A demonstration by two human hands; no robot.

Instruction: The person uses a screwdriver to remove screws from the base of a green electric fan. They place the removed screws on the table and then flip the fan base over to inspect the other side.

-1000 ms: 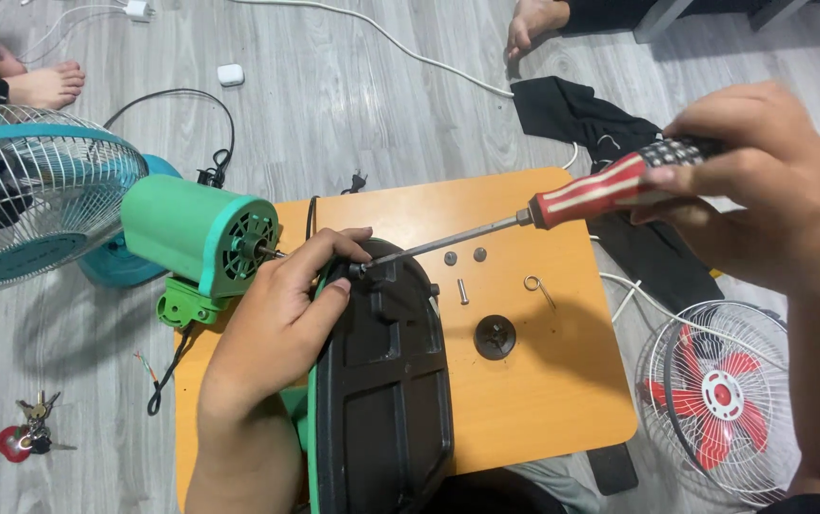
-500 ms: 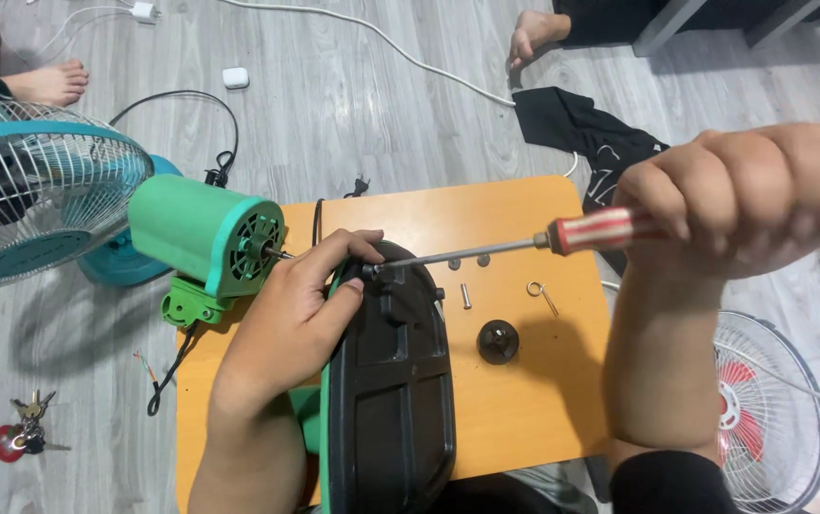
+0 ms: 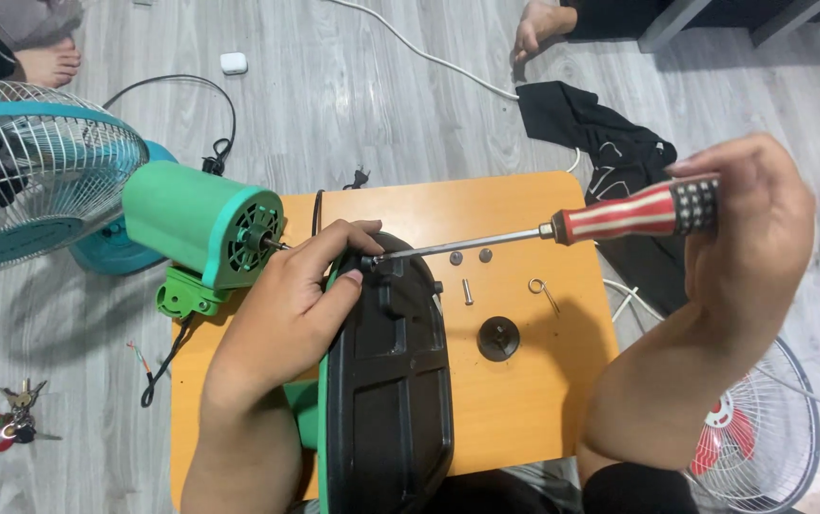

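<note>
The right hand [image 3: 748, 238] is closed around the red and white striped handle of a screwdriver [image 3: 562, 231]. Its metal shaft runs level to the left, and the tip meets the top edge of a black fan base [image 3: 386, 381]. The left hand [image 3: 296, 309] grips that top edge, fingers curled over it beside the screwdriver tip, with the forearm covering the base's left side. The base stands tilted on a small orange table [image 3: 524, 400].

Just left of the left hand, a green fan motor [image 3: 202, 222] lies on the table's corner. On the table right of the base lie a black round knob [image 3: 498, 338], a small bolt [image 3: 468, 290], two washers and a wire clip [image 3: 543, 290].

On the wooden floor [image 3: 353, 86] around the table are a teal fan [image 3: 34, 181] at left, a fan guard with red blades [image 3: 757, 428] at lower right, black cloth [image 3: 610, 152] behind, a white cable and a bunch of keys [image 3: 12, 419]. Other people's bare feet show at the far edge.
</note>
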